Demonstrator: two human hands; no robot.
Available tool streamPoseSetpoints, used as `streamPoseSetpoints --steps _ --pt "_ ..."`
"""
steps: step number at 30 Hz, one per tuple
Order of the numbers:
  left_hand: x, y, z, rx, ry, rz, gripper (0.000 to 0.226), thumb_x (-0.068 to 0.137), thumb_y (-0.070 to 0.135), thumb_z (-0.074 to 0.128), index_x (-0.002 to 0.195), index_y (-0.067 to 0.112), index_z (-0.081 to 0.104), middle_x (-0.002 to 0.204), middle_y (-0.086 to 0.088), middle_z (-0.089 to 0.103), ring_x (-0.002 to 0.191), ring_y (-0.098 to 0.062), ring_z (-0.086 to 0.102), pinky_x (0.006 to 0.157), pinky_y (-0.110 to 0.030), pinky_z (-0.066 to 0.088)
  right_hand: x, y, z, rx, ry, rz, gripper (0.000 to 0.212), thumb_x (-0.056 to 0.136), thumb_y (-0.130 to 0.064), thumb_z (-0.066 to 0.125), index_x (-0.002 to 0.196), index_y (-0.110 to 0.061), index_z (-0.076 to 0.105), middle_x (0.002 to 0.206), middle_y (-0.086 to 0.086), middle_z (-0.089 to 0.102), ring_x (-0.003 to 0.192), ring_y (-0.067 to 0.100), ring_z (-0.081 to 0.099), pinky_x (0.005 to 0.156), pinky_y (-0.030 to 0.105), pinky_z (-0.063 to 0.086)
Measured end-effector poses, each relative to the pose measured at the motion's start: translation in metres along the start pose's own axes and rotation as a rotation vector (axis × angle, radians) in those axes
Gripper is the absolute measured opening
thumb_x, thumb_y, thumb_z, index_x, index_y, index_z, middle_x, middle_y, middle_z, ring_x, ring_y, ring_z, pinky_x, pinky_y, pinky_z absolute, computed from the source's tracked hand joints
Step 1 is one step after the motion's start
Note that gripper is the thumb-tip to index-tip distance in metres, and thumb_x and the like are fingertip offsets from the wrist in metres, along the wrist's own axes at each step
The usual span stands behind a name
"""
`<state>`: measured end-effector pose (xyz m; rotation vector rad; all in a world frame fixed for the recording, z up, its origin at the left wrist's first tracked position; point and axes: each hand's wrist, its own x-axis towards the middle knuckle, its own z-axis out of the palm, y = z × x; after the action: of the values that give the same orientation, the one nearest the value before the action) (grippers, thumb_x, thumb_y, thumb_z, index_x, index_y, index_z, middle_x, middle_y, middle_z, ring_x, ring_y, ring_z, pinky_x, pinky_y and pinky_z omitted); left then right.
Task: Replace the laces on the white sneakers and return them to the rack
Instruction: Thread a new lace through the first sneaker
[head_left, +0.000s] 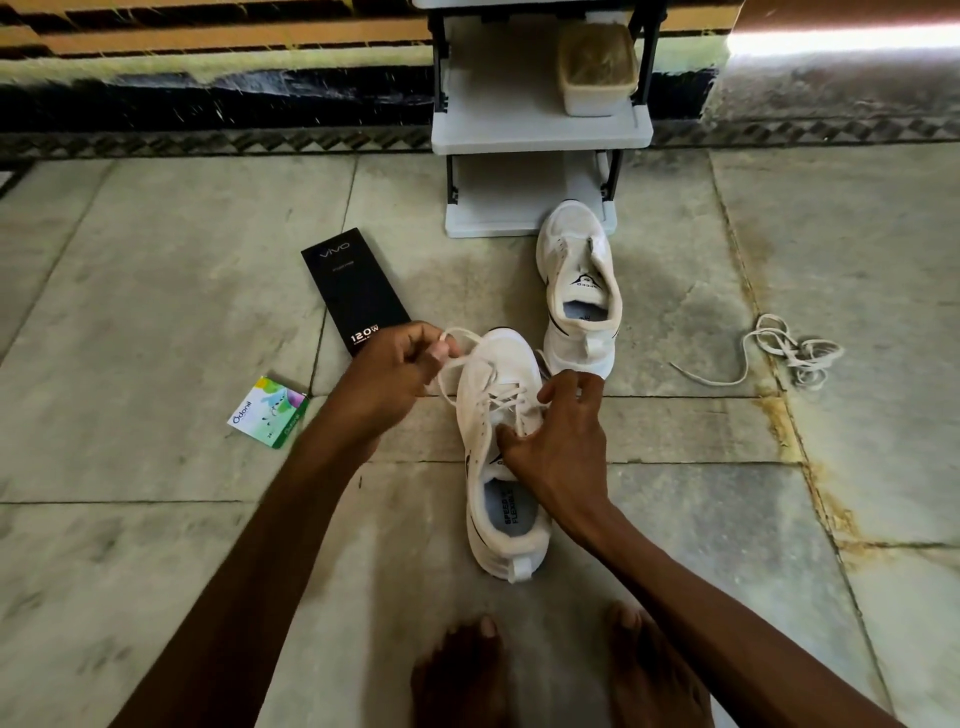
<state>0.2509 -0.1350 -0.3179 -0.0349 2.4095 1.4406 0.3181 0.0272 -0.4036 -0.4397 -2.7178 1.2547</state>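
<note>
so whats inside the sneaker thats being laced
A pale printed insole shows through the opening of the near sneaker. Further forward, the lace and the right hand cover the inside.

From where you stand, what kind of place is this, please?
Probably a home entrance or veranda: a grey stone-slab floor, a white plastic shoe rack against a striped painted wall, and bare feet.
</note>
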Motion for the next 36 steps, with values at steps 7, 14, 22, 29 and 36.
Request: streamPoseSetpoints --steps 7,14,22,29,36 --pt "0.001 -0.014 0.020 0.502 0.187 0.126 0.013 0.098 0.020 0.055 0.091 0.031 0.056 0.081 0.014 0.059 0.089 -0.009 0.055 0.092 -0.026 0.026 0.011 0.004 -0.011 0.012 -0.159 0.063 0.060 0.065 -0.043 0.085 0.107 -0.021 0.048 0.110 -0.006 0.048 0.088 0.011 0.054 0.071 0.026 0.043" --pt "-0.002 -0.024 0.040 0.154 0.031 0.135 0.026 0.098 0.015 0.054 0.077 0.031 0.059 0.094 0.005 0.067 0.085 -0.007 0.062 0.078 -0.023 0.047 0.024 0.009 -0.037 0.139 -0.340 0.160 0.029 0.063 -0.030 0.088 0.079 -0.022 0.065 0.089 -0.009 0.071 0.084 0.010 0.067 0.075 0.025 0.053" --pt "-0.003 -0.019 0.049 0.218 0.018 0.046 0.013 0.097 0.018 0.054 0.085 0.018 0.058 0.062 0.008 0.060 0.058 -0.004 0.055 0.060 -0.022 0.044 0.025 0.010 -0.042 0.248 -0.380 0.245 0.018 0.071 -0.016 0.085 0.072 -0.021 0.068 0.086 0.002 0.074 0.073 0.011 0.068 0.070 0.028 0.056" --pt "-0.006 -0.019 0.043 0.384 0.015 0.134 0.033 0.091 -0.008 0.049 0.084 0.017 0.071 0.079 0.005 0.060 0.076 -0.013 0.060 0.069 -0.020 0.046 0.023 0.011 -0.047 0.457 -0.439 0.440 0.015 0.078 -0.012 0.080 0.089 -0.005 0.074 0.082 0.010 0.072 0.069 0.013 0.064 0.054 0.017 0.050" --pt "-0.010 -0.012 0.058 0.424 -0.035 0.157 0.026 0.089 0.004 0.063 0.105 0.023 0.071 0.094 0.002 0.072 0.085 -0.012 0.067 0.086 -0.035 0.055 0.024 0.016 -0.047 0.516 -0.479 0.461 0.013 0.077 -0.014 0.081 0.087 -0.009 0.075 0.084 0.008 0.074 0.071 0.012 0.067 0.060 0.020 0.051"
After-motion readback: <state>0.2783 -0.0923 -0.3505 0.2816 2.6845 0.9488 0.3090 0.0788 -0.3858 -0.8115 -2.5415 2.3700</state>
